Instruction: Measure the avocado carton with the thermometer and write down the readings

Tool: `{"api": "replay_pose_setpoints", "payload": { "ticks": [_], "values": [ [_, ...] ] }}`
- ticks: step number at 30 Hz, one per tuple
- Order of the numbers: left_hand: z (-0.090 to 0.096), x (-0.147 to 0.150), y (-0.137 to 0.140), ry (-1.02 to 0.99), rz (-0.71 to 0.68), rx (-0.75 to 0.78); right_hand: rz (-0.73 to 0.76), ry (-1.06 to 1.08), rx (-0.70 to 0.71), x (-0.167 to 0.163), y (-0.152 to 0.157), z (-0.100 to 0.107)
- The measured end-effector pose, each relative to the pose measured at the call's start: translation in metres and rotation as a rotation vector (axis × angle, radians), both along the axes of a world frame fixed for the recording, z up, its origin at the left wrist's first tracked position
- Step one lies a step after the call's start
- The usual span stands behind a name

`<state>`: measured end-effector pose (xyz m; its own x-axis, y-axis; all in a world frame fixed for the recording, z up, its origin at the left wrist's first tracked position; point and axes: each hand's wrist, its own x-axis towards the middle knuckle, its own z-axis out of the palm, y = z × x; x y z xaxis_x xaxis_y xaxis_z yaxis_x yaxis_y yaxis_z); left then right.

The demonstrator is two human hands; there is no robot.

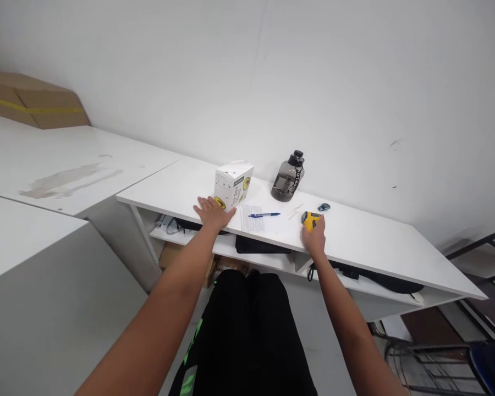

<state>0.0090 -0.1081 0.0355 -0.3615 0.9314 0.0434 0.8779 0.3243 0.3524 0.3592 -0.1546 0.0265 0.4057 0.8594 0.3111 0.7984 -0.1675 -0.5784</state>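
My left hand (213,213) lies with fingers spread at the table's front edge, against the lower front of a white box (236,184) printed with avocados. Its thumb stretches across the bottom of the box. A yellow and black tape measure (311,220) is in my right hand (314,237), resting on the white tabletop, with the fingers closed round it. Between my hands, a blue pen (264,215) lies across a printed sheet of paper (251,220). The tape measure's underside is hidden.
Behind the paper stands a dark translucent water bottle (287,177), near the wall. A small dark blue object (324,207) sits beyond the tape measure. An open shelf (268,257) under the tabletop holds dark items. At far left is a cardboard box (35,102); metal-framed chairs (433,357) stand lower right.
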Motion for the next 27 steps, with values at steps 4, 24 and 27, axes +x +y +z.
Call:
{"api": "replay_pose_setpoints", "payload": {
  "ticks": [4, 24, 27],
  "values": [
    [-0.002, -0.004, 0.011, 0.025, -0.019, -0.038, 0.001, -0.085, -0.064, -0.002, 0.006, -0.001],
    [-0.001, -0.017, 0.055, 0.125, -0.081, -0.127, 0.059, -0.173, -0.135, 0.001, 0.054, -0.005],
    [0.001, -0.017, 0.053, 0.141, -0.07, -0.132, 0.071, -0.139, -0.125, -0.001, 0.056, -0.008]
  ]
}}
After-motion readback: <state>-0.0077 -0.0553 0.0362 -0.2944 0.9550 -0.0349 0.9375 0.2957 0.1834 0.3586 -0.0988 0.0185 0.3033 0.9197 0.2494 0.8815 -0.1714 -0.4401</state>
